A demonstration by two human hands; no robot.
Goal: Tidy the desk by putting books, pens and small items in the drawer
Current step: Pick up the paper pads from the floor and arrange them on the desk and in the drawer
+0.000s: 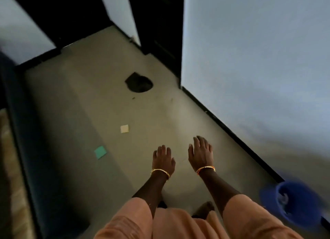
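I look down at a dim grey floor. My left hand (163,159) and my right hand (200,154) reach forward side by side, palms down, fingers spread, holding nothing. Each wrist wears a gold bangle. A small cream square of paper (124,128) lies on the floor ahead of my hands. A small green square of paper (100,152) lies to the left of my left hand. No desk, drawer, book or pen shows in this view.
A dark round patch (139,82) marks the floor farther ahead. A pale wall (250,60) with a black skirting runs along the right. A blue bucket (292,201) stands at the lower right. Dark furniture (26,140) lines the left side. A bare foot (205,207) shows below my hands.
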